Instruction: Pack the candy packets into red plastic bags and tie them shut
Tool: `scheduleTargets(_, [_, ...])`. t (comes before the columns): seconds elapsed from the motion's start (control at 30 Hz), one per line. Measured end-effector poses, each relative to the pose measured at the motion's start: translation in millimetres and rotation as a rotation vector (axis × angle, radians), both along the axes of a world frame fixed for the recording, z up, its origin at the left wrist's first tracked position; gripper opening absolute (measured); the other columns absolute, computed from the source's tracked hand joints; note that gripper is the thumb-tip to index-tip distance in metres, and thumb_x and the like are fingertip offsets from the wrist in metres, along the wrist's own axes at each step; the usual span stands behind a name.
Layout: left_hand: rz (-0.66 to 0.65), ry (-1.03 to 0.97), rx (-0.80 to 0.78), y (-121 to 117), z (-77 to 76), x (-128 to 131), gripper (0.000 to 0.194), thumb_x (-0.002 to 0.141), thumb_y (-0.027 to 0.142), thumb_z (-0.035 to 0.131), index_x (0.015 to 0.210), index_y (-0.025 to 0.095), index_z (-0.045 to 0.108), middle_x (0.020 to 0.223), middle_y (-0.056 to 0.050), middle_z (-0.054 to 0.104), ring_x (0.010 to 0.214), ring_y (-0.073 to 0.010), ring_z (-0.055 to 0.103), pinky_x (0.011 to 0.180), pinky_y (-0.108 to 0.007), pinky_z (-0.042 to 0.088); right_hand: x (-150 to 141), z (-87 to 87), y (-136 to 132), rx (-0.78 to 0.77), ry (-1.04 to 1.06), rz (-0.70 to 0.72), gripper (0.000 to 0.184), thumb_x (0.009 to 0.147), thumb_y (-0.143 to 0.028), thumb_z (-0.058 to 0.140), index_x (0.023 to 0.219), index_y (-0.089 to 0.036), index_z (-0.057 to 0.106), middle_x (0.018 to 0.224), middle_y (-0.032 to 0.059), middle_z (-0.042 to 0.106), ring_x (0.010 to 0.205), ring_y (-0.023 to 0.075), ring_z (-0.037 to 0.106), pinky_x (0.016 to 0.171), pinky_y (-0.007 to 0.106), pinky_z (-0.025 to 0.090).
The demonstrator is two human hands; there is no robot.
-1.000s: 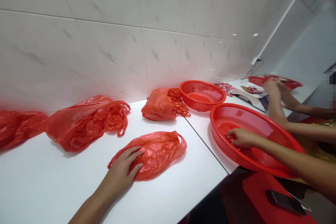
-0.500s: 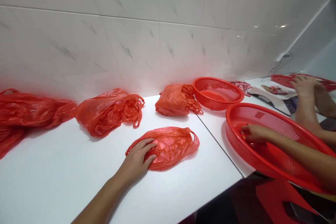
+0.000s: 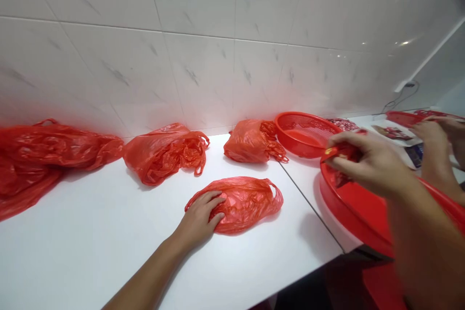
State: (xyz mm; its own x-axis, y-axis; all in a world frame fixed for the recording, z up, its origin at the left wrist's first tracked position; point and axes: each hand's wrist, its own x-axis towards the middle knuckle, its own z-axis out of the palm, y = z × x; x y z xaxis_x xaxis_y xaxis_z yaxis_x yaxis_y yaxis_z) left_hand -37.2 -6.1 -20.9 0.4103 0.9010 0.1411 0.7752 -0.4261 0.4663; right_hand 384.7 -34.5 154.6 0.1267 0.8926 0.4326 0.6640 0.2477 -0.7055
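Showing a white desk (image 3: 109,252) against marble-look wall tiles (image 3: 203,58), with a red mesh basket (image 3: 290,143) and a larger red basket (image 3: 358,218) toward its right end. Several bunched red plastic bags (image 3: 165,152) line the back edge. Another red bag (image 3: 247,206) lies flatter mid-desk under the left hand (image 3: 199,218), its fingers slightly apart. Over the larger basket, the right hand (image 3: 366,164) pinches a small red packet (image 3: 343,151) between its fingers. A co-worker's hand (image 3: 430,138) reaches in at the far right.

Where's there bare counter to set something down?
Bare counter lies left of your left hand, and between the flattened bag and the big basket. The wall side is crowded with bags and a small basket.
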Motion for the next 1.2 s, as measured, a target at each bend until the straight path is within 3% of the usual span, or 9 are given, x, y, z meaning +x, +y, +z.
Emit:
scheduleTargets(0.07, [0.007,0.001,0.001,-0.5,0.4,-0.3,0.042,0.098,0.031,0.060,0.139,0.030,0.069,0.155,-0.005,0.058,0.143,-0.0308,0.055,0.121,-0.055,0.046,-51.1,-9.0,0.3,-0.133,0.242,0.304,0.023,0.081,-0.020,0.071,0.103,-0.024,0.067,0.065,-0.0015,0.070,0.046,0.0177,0.067,0.045,0.025,0.052])
scheduleTargets(0.2, [0.021,-0.009,0.020,-1.4,1.3,-2.8,0.042,0.096,0.029,0.063,0.137,0.030,0.070,0.154,-0.005,0.059,0.142,-0.0311,0.056,0.120,-0.055,0.046,-140.6,-57.2,40.1,-0.215,0.410,0.620,0.018,0.081,-0.019,0.067,0.099,-0.023,0.062,0.068,-0.0045,0.065,0.049,0.0124,0.061,0.047,0.022,0.049])
scheduleTargets(0.3, [0.057,-0.020,0.033,-1.5,0.9,-5.3,0.043,0.094,0.028,0.064,0.137,0.030,0.070,0.153,-0.006,0.060,0.140,-0.0315,0.057,0.119,-0.055,0.048,-176.9,-102.0,73.4,-0.111,0.378,0.630,0.015,0.079,-0.018,0.069,0.093,-0.022,0.064,0.080,-0.0026,0.067,0.065,0.0120,0.060,0.062,0.023,0.049])
scheduleTargets(0.43, [0.079,-0.032,0.041,-1.1,-0.6,-6.5,0.044,0.092,0.027,0.067,0.136,0.029,0.071,0.151,-0.008,0.062,0.139,-0.0324,0.059,0.118,-0.055,0.049,-187.0,-142.5,83.1,0.009,0.323,0.542,0.009,0.082,-0.021,0.069,0.090,-0.022,0.066,0.085,-0.0004,0.068,0.077,0.0163,0.061,0.074,0.029,0.049])
scheduleTargets(0.53, [0.088,-0.039,0.043,-0.7,-1.1,-5.9,0.043,0.091,0.027,0.068,0.134,0.029,0.071,0.150,-0.007,0.063,0.138,-0.0327,0.060,0.117,-0.056,0.051,-182.5,-150.2,77.1,0.084,0.274,0.538,0.005,0.086,-0.021,0.068,0.090,-0.023,0.067,0.087,0.0010,0.067,0.079,0.0184,0.062,0.078,0.032,0.050])
scheduleTargets(0.7, [0.098,-0.044,0.043,0.0,-1.2,-5.3,0.042,0.092,0.027,0.067,0.133,0.030,0.072,0.149,-0.007,0.064,0.137,-0.0332,0.061,0.115,-0.056,0.053,-182.6,-148.5,74.2,0.136,0.271,0.561,0.007,0.093,-0.025,0.066,0.099,-0.026,0.070,0.097,0.0038,0.073,0.088,0.0215,0.068,0.084,0.035,0.054])
scheduleTargets(0.83, [0.103,-0.027,0.024,0.5,-2.6,-5.6,0.041,0.093,0.029,0.067,0.134,0.030,0.072,0.151,-0.006,0.062,0.139,-0.0328,0.059,0.117,-0.056,0.052,-186.9,-151.1,71.5,0.114,0.291,0.536,0.010,0.099,-0.028,0.060,0.103,-0.026,0.069,0.098,0.0026,0.075,0.081,0.0188,0.069,0.077,0.032,0.054])
scheduleTargets(1.2, [0.096,-0.047,0.052,-0.4,-6.3,-7.1,0.040,0.092,0.028,0.068,0.131,0.027,0.072,0.150,-0.007,0.064,0.140,-0.0324,0.058,0.118,-0.056,0.050,-188.8,-160.4,68.4,0.210,0.407,0.411,0.012,0.101,-0.034,0.059,0.101,-0.024,0.066,0.098,0.0045,0.073,0.091,0.0217,0.068,0.082,0.034,0.053])
